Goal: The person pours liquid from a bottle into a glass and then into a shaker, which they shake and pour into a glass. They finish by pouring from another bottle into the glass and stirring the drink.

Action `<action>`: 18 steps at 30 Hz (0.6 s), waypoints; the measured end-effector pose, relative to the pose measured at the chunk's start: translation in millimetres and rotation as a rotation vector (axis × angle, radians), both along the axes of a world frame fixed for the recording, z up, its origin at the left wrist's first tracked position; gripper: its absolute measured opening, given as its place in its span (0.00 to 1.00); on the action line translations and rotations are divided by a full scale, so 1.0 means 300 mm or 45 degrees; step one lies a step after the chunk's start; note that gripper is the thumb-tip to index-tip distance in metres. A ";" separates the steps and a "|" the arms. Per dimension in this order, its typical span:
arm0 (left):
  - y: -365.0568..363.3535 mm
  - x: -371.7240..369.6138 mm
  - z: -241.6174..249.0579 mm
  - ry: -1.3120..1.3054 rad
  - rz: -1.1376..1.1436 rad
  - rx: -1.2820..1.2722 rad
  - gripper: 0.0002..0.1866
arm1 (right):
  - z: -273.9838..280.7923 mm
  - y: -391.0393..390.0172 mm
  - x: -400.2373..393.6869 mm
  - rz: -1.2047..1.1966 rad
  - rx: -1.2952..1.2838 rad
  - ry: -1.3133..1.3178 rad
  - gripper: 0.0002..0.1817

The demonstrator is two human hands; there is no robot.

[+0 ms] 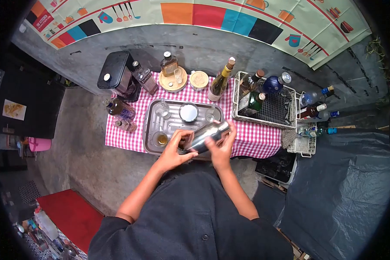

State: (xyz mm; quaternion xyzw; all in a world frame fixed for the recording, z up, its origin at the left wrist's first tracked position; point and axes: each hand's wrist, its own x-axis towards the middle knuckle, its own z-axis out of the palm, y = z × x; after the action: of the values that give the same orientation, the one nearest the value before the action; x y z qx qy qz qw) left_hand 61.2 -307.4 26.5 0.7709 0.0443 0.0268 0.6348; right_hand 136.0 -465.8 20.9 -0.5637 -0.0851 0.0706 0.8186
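Note:
A shiny metal cocktail shaker [207,136] is tilted over the tray's front edge, its narrower end up to the right. My right hand [221,149] is closed around its upper part. At the lower left end my left hand [172,152] curls round the shaker, with its thumb along the underside; something dark beside those fingers is hard to make out. Beneath is a grey metal tray [148,130]. On it stand a bowl of white contents [188,112], two clear glasses [162,109] [211,113] and a glass mug [160,138] with a little amber liquid.
Behind the tray are a dark-lidded container [117,73], several bottles [221,82] and a jar with a pale lid [199,80]. A wire basket of bottles [266,104] stands at right on the checkered cloth [255,143]. A wall [195,45] closes off the back.

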 end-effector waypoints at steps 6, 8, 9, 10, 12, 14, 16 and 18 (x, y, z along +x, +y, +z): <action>0.027 0.023 0.068 0.081 0.039 0.168 0.32 | -0.142 0.012 0.016 0.129 0.480 0.838 0.23; 0.062 0.026 0.063 0.082 0.027 0.173 0.31 | -0.216 0.026 0.013 0.180 0.571 0.971 0.21; 0.084 0.023 0.065 0.092 -0.001 0.143 0.31 | -0.156 0.054 0.004 0.079 0.543 0.966 0.25; 0.109 0.018 0.067 0.102 -0.025 0.114 0.31 | -0.119 0.078 -0.002 0.076 0.540 0.968 0.25; 0.176 0.007 0.060 0.122 -0.088 0.077 0.32 | -0.059 0.124 -0.008 -0.047 0.231 0.592 0.33; 0.228 -0.001 0.024 0.140 -0.147 0.043 0.34 | -0.041 0.158 -0.011 -0.042 -0.034 0.123 0.44; 0.266 -0.014 -0.019 0.200 -0.172 -0.259 0.38 | 0.012 0.206 -0.040 -0.026 -0.303 -0.244 0.47; 0.299 -0.024 -0.023 0.219 -0.172 -0.363 0.40 | 0.088 0.250 -0.041 0.049 -0.612 -0.890 0.47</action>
State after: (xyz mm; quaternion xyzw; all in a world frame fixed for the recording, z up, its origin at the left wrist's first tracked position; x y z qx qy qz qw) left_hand 53.9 -217.6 19.7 0.6738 0.0499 -0.0886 0.7319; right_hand 123.5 -390.6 47.2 -0.7269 -0.3492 -0.0916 0.5842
